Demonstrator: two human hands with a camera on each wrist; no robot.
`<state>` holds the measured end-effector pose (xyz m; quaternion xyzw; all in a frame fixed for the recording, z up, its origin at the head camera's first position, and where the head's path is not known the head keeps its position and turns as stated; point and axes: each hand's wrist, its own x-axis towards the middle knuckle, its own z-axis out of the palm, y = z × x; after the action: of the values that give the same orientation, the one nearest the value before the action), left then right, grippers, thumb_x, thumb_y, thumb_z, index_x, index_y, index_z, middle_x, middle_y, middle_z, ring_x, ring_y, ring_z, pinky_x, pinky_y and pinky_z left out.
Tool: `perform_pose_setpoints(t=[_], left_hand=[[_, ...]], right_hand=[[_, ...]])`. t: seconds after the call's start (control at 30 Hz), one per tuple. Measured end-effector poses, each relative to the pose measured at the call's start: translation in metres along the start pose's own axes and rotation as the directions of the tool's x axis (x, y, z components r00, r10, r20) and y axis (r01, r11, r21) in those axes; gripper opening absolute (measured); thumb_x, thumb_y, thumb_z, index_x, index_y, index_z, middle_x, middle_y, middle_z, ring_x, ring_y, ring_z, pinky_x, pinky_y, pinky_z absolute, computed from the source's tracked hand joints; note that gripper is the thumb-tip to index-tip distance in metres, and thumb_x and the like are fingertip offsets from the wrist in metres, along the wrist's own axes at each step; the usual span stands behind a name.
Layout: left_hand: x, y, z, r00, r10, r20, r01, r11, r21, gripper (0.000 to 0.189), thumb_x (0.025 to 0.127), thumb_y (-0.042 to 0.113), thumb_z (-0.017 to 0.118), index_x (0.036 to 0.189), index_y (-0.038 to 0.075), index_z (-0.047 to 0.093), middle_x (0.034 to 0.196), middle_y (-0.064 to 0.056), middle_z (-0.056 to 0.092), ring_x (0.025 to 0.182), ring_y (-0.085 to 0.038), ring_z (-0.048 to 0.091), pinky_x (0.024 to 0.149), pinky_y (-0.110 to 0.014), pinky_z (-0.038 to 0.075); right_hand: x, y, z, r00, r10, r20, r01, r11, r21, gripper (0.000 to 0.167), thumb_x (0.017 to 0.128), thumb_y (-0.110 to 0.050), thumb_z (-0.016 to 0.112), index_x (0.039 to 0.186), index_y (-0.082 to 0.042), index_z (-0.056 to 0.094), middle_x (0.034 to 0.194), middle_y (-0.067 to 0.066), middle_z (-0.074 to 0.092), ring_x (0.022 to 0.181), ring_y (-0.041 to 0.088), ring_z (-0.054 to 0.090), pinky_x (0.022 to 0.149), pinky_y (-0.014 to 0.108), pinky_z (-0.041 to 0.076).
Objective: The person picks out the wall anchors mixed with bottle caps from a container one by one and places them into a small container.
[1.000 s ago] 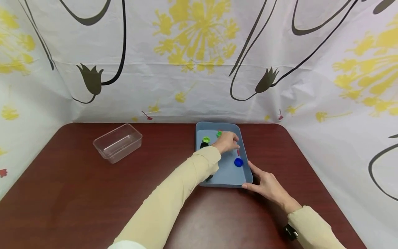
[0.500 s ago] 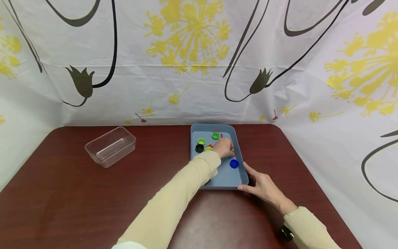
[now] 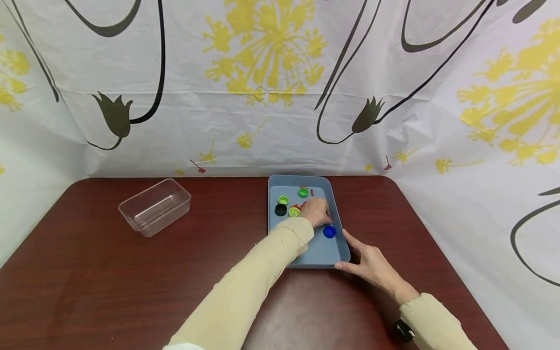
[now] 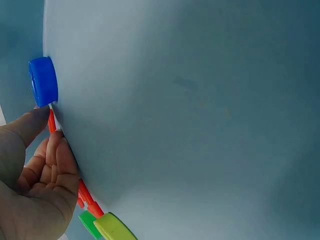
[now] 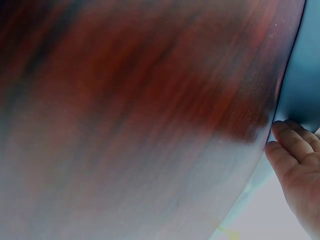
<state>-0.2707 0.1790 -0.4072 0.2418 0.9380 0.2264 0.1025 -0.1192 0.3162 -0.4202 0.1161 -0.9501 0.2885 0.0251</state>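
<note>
My left hand point(image 3: 317, 212) is down inside the blue-grey tray point(image 3: 342, 253), by its right wall. In the left wrist view the thumb and curled fingertips are at the two ends of a small red stick point(image 4: 51, 121), appearing to pinch it lengthwise. Just beyond the thumb tip is a blue bottle cap point(image 4: 44, 81). My right hand point(image 3: 372, 265) rests against the tray's near right corner, thumb on the front edge and fingers along the right side. Its fingers look straight in the right wrist view. My left sleeve hides the tray's near left part.
Farther back in the tray lie a green cap point(image 3: 303, 192), two yellow-green caps point(image 3: 294, 212), a black cap point(image 3: 280, 209) and several red sticks point(image 3: 312, 193). On the table's left side stands a clear plastic container point(image 3: 157, 209). A patterned cloth hangs behind the table.
My left hand has come nearer inside the tray, toward the blue cap, and its fingers have reached the red stick. My right hand keeps its place at the corner. The head view has shifted slightly.
</note>
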Motion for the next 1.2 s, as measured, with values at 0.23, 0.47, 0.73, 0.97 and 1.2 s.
perform_pose_setpoints(t=[0.23,0.47,0.73,0.97,1.2], left_hand=[[-0.007,0.003,-0.002,0.998,0.034,-0.049,-0.031,0.998,0.063,0.017,0.079,0.025,0.076,0.087,0.011,0.071,0.085,-0.001,0.069,0.078,-0.015,0.064,0.067,-0.026,0.050],[-0.007,0.002,-0.002,0.997,0.056,-0.058,-0.052,0.995,0.081,0.014,0.082,0.024,0.073,0.077,0.012,0.069,0.078,0.001,0.067,0.072,-0.013,0.061,0.060,-0.024,0.047],[-0.008,-0.007,-0.016,0.999,0.036,-0.030,-0.038,0.997,-0.074,0.032,0.085,0.017,0.067,0.055,0.011,0.056,0.050,0.005,0.041,0.047,-0.007,0.036,0.045,-0.018,0.027],[-0.029,-0.024,-0.050,0.997,0.016,-0.069,-0.042,0.919,-0.391,0.019,0.086,0.019,0.068,0.099,0.005,0.072,0.092,-0.005,0.072,0.075,-0.012,0.065,0.064,-0.020,0.049],[-0.057,-0.064,-0.095,0.990,-0.068,-0.125,-0.011,0.841,-0.541,0.028,0.088,0.025,0.067,0.110,0.008,0.067,0.100,-0.008,0.070,0.085,-0.017,0.065,0.068,-0.025,0.051]], right_hand=[[0.000,-0.003,0.000,1.000,0.010,0.007,-0.010,1.000,0.001,0.086,0.078,-0.037,0.076,0.143,0.002,0.035,0.138,0.025,0.046,0.115,0.034,0.057,0.077,0.030,0.051],[0.000,-0.003,0.000,1.000,0.011,0.005,-0.011,1.000,0.003,0.086,0.078,-0.038,0.075,0.143,0.002,0.035,0.138,0.026,0.045,0.116,0.036,0.056,0.080,0.036,0.052],[0.001,-0.002,0.000,1.000,0.016,0.008,-0.016,1.000,0.012,0.087,0.078,-0.038,0.075,0.143,0.002,0.034,0.138,0.026,0.045,0.116,0.038,0.055,0.083,0.043,0.051],[0.001,-0.001,-0.001,1.000,0.016,0.009,-0.016,1.000,0.010,0.087,0.078,-0.038,0.075,0.143,0.002,0.034,0.138,0.027,0.044,0.116,0.040,0.054,0.083,0.044,0.051],[0.001,0.000,-0.003,0.999,0.027,0.022,-0.027,1.000,-0.003,0.089,0.077,-0.040,0.075,0.144,0.001,0.033,0.138,0.028,0.043,0.116,0.041,0.054,0.084,0.045,0.050]])
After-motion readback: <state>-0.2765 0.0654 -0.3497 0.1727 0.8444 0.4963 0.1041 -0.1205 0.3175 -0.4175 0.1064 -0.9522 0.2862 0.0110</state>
